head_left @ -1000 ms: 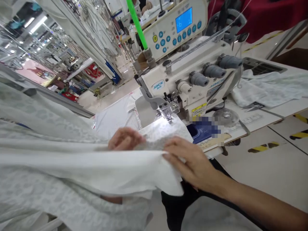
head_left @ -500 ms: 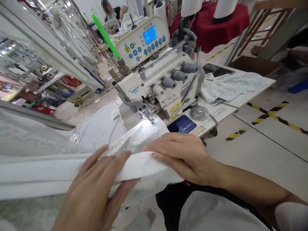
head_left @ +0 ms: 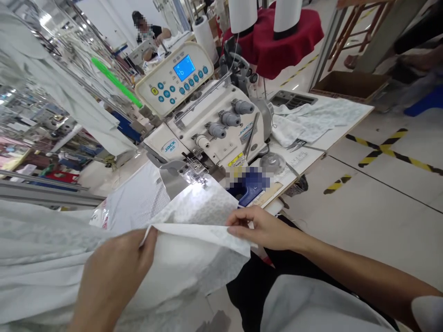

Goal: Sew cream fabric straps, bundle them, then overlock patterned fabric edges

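A pale, faintly patterned fabric [head_left: 187, 253] hangs in front of me, its folded edge stretched between both hands. My left hand [head_left: 114, 272] pinches that edge on the left, thumb against fingers. On the right, my right hand [head_left: 258, 226] grips the same edge near the fabric's corner between thumb and fingertips. Beyond the hands, part of the fabric lies under the lit needle area of a white overlock sewing machine [head_left: 214, 133]. The fabric's left part spreads out in loose folds.
Small scissors [head_left: 298, 145] and more patterned fabric [head_left: 308, 121] lie on the machine table [head_left: 355, 113]. White thread cones [head_left: 242, 16] stand behind the machine over red cloth [head_left: 287, 46]. A cardboard box [head_left: 349, 86] sits on the floor at right. Another person [head_left: 152, 34] works farther back.
My left hand has gone from spread fingers over the fabric to pinching its edge. My right hand now holds the edge by the fingertips. The camera view has shifted, moving the machine leftward.
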A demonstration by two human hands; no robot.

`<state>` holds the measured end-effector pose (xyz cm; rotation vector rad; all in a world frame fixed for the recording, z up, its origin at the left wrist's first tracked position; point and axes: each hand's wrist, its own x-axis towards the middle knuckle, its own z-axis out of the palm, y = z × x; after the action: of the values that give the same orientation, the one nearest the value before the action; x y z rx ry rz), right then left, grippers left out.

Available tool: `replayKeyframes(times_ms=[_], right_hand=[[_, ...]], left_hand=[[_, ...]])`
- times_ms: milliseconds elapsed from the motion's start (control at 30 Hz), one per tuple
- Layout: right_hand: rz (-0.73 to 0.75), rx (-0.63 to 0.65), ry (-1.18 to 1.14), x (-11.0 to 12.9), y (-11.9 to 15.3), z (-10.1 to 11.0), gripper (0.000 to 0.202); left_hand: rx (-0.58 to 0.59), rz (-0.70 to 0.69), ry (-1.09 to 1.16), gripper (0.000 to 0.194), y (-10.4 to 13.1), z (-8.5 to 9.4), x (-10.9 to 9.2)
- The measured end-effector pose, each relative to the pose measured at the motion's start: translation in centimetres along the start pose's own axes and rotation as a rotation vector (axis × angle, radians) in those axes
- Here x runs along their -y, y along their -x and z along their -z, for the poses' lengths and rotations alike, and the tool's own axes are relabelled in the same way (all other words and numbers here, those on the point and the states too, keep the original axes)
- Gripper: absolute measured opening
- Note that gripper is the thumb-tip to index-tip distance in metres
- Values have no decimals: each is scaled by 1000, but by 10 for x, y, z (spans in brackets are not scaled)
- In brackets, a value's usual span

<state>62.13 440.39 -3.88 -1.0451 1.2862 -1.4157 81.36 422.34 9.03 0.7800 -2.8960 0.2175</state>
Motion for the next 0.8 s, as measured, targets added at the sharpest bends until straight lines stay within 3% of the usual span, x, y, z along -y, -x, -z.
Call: replayKeyframes(times_ms=[67,167,300,367,400,500,567,700,800], right_hand=[[-26,-73,-55,0,-2,-1,19],[6,-108,-128,2,-8,-2,24],[77,-96,-156,11,-12,1,30],[102,-118,-132,14,-10,2,36],[129,-141,-115,14,-9,2,39],[264,-166,-50,9,-3,-5,41],[313,-154,6,1,-1,-16,38],[144,-204,75,-20,-5,-38,36],[108,-290,98,-31,-12,-37,28]], left_hand=[[-177,-222,-159,13,-1,-14,-18],[-371,-583,-71,26,1,-37,-57],[-525,-788,-84,28,3,-58,-90],[-551,-764,41,22,1,-58,-94],[-508,-689,187,17,0,-54,-95],[-246,-254,641,11,-5,-39,-94],[-177,-65,658,9,-12,-33,-89],[-290,-160,358,5,-32,-40,-68],[-264,-233,360,7,-47,-50,-57]])
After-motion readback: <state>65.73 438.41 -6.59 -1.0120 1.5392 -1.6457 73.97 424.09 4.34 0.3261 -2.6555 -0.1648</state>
